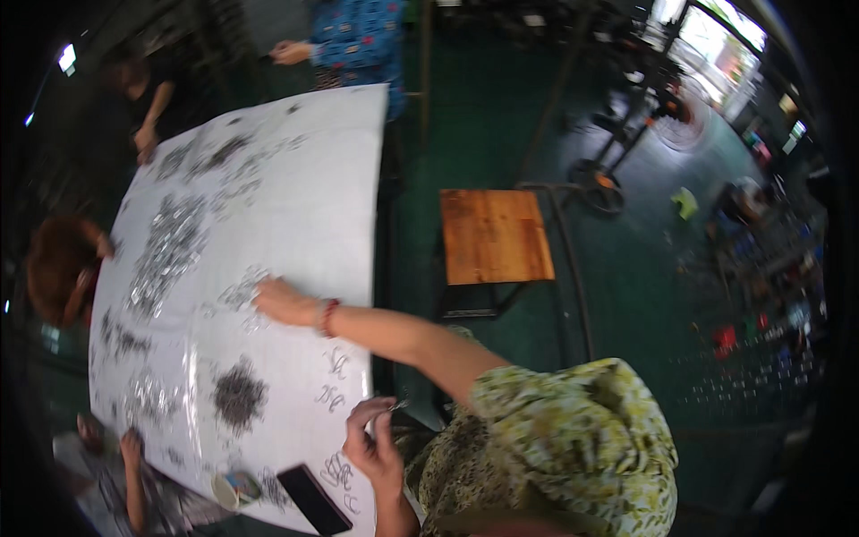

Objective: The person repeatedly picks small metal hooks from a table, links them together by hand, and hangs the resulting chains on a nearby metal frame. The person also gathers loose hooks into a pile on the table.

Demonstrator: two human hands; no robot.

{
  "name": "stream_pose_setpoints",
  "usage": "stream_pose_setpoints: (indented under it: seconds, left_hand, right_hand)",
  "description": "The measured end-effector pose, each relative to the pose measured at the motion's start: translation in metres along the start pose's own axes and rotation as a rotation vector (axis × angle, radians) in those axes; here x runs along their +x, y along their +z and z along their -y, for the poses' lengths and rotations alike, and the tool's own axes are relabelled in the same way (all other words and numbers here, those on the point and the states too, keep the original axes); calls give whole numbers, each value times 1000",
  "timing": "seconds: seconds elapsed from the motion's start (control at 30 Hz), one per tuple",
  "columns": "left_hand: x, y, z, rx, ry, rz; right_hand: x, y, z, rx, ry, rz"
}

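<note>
Left grip (372,444) is pinching a small metal piece (399,404) between thumb and fingers at the edge of the white table (313,206). Right grip (286,304) is resting at a cluster of thin metal pieces (240,292) on that table; whether it is grasping any, one cannot tell. Nearer the left grip, a black phone (313,498) is lying beside a round container (234,490), and a dark pile (239,394) is sitting beyond them.

1. Worn at head height, looking steeply down, fisheye-wide.
2. Facing counter (313,197) at left, floor (483,134) at right.
3. Close above left hand (376,443), well apart from far blue sleeve (351,52).
</note>
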State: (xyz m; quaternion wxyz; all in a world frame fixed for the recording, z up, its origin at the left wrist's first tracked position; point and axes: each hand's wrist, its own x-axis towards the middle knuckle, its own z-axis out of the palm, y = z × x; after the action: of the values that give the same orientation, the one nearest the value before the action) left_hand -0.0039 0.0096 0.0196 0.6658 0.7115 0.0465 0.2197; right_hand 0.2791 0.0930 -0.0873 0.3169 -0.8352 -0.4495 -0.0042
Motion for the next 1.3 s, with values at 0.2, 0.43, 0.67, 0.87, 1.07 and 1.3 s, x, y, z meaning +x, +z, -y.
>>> stream_pose_setpoints:
  seconds: [0.2,0.43,0.67,0.87,1.07,1.3]
  left_hand:
    - [1,1,3,14,-17,59]
    - [9,2,3,94,159,87]
    - [10,5,16,123,50,-66]
    - [17,7,17,300,162,-75]
    - [16,6,15,356,147,-30]
    - [46,-82,73,907,114,-213]
  right_hand:
    - [-6,35,-32,-153,-126,-240]
    - [-54,-41,9,576,-29,-116]
    - [-160,-158,72,574,142,99]
    - [-192,-209,107,574,168,95]
    - [-191,-225,123,429,63,34]
    - [-193,-221,124,454,104,-35]
